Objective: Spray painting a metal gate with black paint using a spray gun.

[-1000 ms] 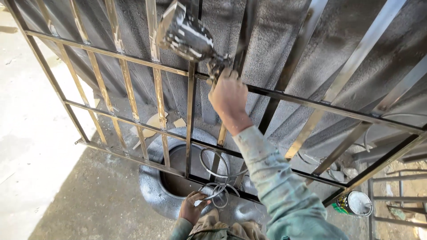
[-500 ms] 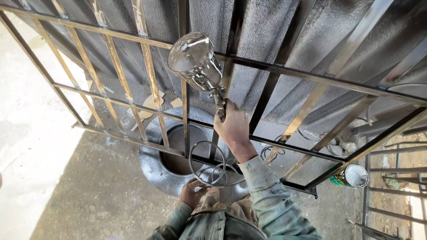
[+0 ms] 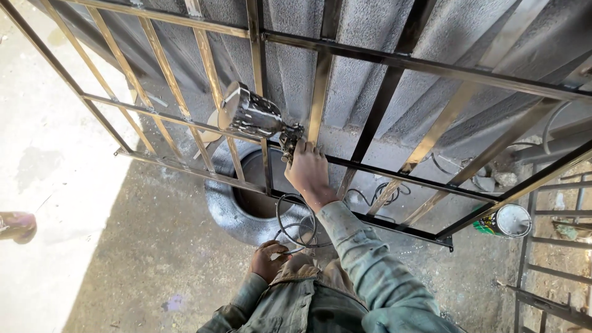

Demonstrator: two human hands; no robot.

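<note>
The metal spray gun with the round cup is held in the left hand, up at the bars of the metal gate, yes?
Not quite: the head view shows the right hand holding the metal spray gun at the metal gate. The left hand holds the hose lower down.

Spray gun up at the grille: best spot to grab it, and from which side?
By the handle below the body, where the right hand already wraps the spray gun. Come from below, on the person's side of the metal grille: the bulky paint cup tilts up-left, leaving only the handle free.

Concrete floor [image 3: 142, 246] bearing paint-coated tyre [image 3: 231, 206] at centre, paint tin [image 3: 507, 221] at right, metal grille [image 3: 370, 135] resting across the frame.
</note>
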